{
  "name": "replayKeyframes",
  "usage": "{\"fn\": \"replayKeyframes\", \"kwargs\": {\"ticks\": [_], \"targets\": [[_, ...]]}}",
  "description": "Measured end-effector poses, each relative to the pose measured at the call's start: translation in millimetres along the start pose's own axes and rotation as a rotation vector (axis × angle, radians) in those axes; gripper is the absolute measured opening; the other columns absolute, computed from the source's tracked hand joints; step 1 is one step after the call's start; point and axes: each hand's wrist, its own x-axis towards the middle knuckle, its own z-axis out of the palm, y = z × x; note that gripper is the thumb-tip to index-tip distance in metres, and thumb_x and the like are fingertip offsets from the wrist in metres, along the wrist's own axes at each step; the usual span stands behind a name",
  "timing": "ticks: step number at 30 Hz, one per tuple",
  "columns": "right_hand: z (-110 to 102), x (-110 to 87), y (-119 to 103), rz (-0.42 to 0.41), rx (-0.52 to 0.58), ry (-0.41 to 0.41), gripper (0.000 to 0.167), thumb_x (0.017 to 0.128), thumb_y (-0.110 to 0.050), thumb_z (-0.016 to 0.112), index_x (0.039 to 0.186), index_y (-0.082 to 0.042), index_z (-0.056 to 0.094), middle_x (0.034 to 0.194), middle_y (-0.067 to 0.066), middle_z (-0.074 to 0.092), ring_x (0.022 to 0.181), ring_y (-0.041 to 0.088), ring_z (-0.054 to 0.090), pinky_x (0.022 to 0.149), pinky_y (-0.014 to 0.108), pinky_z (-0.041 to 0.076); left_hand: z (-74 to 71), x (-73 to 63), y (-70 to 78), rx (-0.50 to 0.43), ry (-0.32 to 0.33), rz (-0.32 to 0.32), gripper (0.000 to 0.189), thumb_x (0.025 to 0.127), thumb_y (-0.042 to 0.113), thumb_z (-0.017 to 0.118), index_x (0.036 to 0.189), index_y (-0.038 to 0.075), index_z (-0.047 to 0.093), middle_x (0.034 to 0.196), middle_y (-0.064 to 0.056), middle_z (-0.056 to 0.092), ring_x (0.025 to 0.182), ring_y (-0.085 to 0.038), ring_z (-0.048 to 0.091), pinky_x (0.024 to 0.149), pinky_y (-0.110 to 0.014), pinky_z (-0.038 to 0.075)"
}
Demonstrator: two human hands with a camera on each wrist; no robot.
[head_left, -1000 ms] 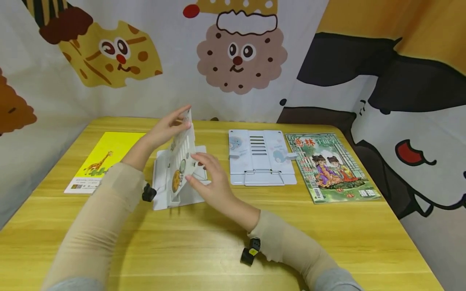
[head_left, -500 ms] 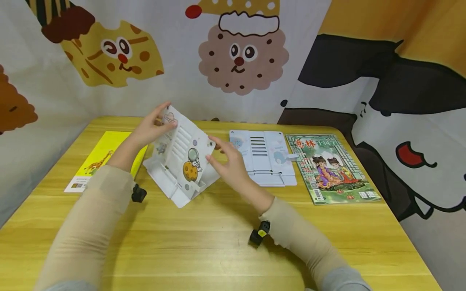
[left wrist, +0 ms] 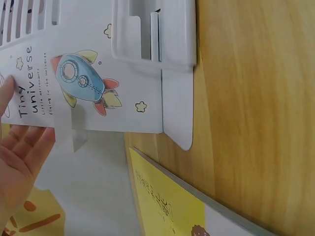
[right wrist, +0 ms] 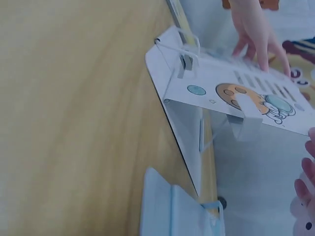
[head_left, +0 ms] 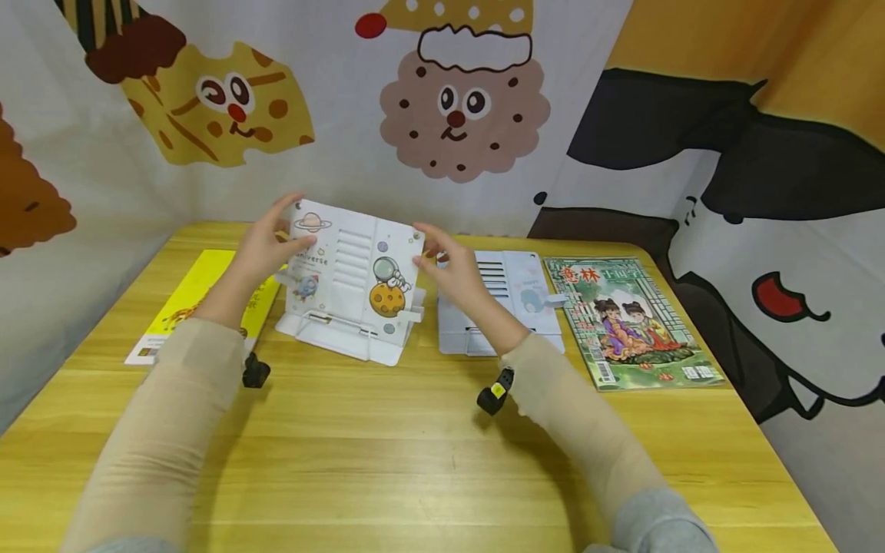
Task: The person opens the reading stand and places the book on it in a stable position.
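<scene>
Wood-grain surface [head_left: 442, 461], cartoon curtain [head_left: 339, 180] behind. White stand [head_left: 354, 303], raised, sits between yellow book [head_left: 196, 283] and blue stand [head_left: 523, 273]. Left hand [head_left: 261, 250] and right hand [head_left: 454, 270] pinch its 2 top corners. Likely setting tilt; next calls for checking it holds.

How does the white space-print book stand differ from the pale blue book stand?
The white space-print book stand is unfolded and raised; the pale blue book stand lies folded flat. The left hand and right hand grip the white stand; neither touches the blue stand. The white stand's visible prints are multicoloured; the blue stand's, mostly blue. Both have slotted panels.
</scene>
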Motion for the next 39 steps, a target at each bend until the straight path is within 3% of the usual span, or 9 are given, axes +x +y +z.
{"fn": "replayKeyframes", "kwargs": {"ticks": [7, 12, 25, 28, 34, 39], "targets": [[3, 16.9, 13, 0.081, 0.034, -0.043, 0.058, 0.087, -0.003, 0.069, 0.14, -0.013, 0.049, 0.086, 0.008, 0.062, 0.081, 0.019, 0.059, 0.072, 0.036, 0.05, -0.6, 0.1, -2.0, -0.027, 0.034, -0.027, 0.076, 0.09, 0.029, 0.067, 0.15, 0.041, 0.023, 0.109, -0.018, 0.054, 0.077, -0.031, 0.054, 0.061, -0.028, 0.049], [3, 25.1, 20, 0.135, 0.018, -0.063, 0.063, 0.089, -0.004, 0.067, 0.145, -0.02, 0.043, 0.084, 0.005, 0.059, 0.079, 0.017, 0.055, 0.067, 0.029, 0.05, 3.4, 1.1, -4.0, -0.055, 0.064, -0.041, 0.076, 0.088, 0.03, 0.069, 0.149, 0.043, 0.025, 0.109, -0.017, 0.055, 0.078, -0.03, 0.054, 0.061, -0.031, 0.052], [4, 39.4, 29, 0.161, -0.013, -0.054, 0.065, 0.089, -0.004, 0.066, 0.146, -0.023, 0.042, 0.085, 0.005, 0.056, 0.078, 0.017, 0.054, 0.068, 0.027, 0.05, 10.1, 7.2, -4.0, -0.083, 0.096, -0.051, 0.077, 0.088, 0.033, 0.068, 0.149, 0.046, 0.023, 0.114, -0.017, 0.054, 0.081, -0.029, 0.055, 0.067, -0.037, 0.053], [6, 38.0, 27, 0.18, -0.042, -0.055, 0.066, 0.09, -0.007, 0.066, 0.148, -0.025, 0.039, 0.093, 0.008, 0.059, 0.084, 0.019, 0.055, 0.071, 0.027, 0.05, 7.8, 5.1, -6.4, -0.047, 0.082, -0.025, 0.079, 0.088, 0.034, 0.068, 0.15, 0.044, 0.02, 0.119, -0.017, 0.053, 0.081, -0.03, 0.055, 0.066, -0.033, 0.052], [11, 28.3, 14, 0.238, -0.084, 0.028, 0.072, 0.09, -0.019, 0.068, 0.15, -0.03, 0.031, 0.136, 0.005, 0.051, 0.111, 0.018, 0.051, 0.085, 0.029, 0.048, -8.4, -8.1, -13.1, 0.011, 0.01, 0.001, 0.084, 0.089, 0.04, 0.065, 0.15, 0.048, 0.008, 0.132, -0.02, 0.05, 0.094, -0.035, 0.054, 0.078, -0.043, 0.048], [21, 18.1, -7, 0.12, -0.086, 0.165, 0.067, 0.087, -0.015, 0.071, 0.146, -0.017, 0.04, 0.141, 0.006, 0.043, 0.122, 0.02, 0.044, 0.101, 0.031, 0.037, -28.5, -23.7, -20.0, 0.026, 0.013, 0.009, 0.084, 0.091, 0.041, 0.063, 0.151, 0.045, 0.004, 0.13, -0.023, 0.051, 0.104, -0.042, 0.053, 0.086, -0.056, 0.044]]}}
